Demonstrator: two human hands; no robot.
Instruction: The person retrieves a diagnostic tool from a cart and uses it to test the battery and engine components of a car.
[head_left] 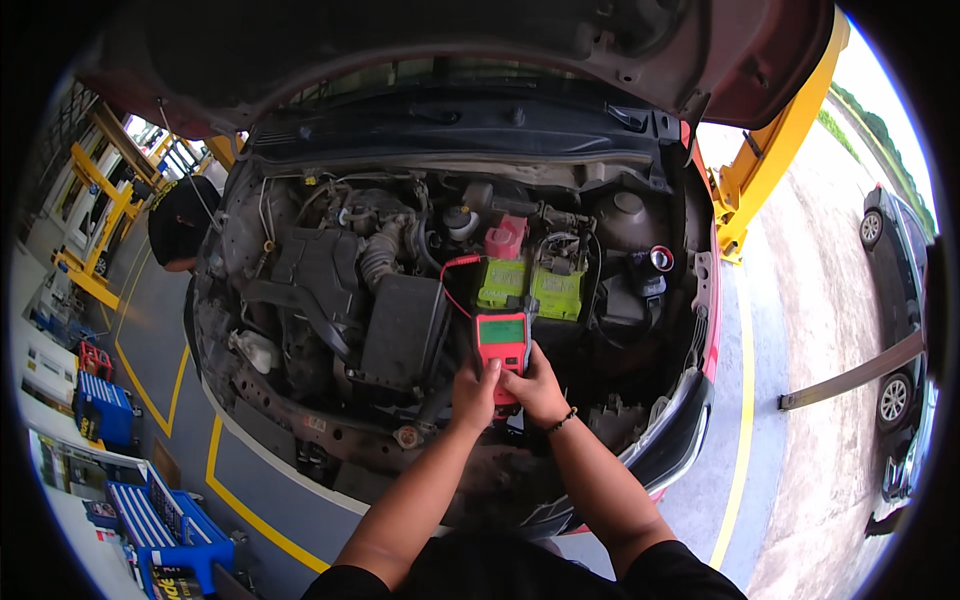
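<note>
Both my hands hold a red and grey battery tester (502, 348) with a lit green screen, over the front of an open engine bay. My left hand (476, 396) grips its left side, with the thumb on the keys. Wrapped round the right side is my right hand (540, 388), its thumb also on the front; a dark bracelet circles that wrist. Just beyond the tester sits a car battery (505, 284) with a yellow-green top. A red clamp (462, 261) with a red lead is at the battery's left edge. A red terminal cover (505, 237) stands behind it.
The raised hood (400, 50) hangs over the bay. Left of the battery is a black air filter box (402, 325). A person in black (182, 215) bends at the car's left side. Blue tool carts (165, 520) stand lower left; a yellow lift post (775, 140) rises at right.
</note>
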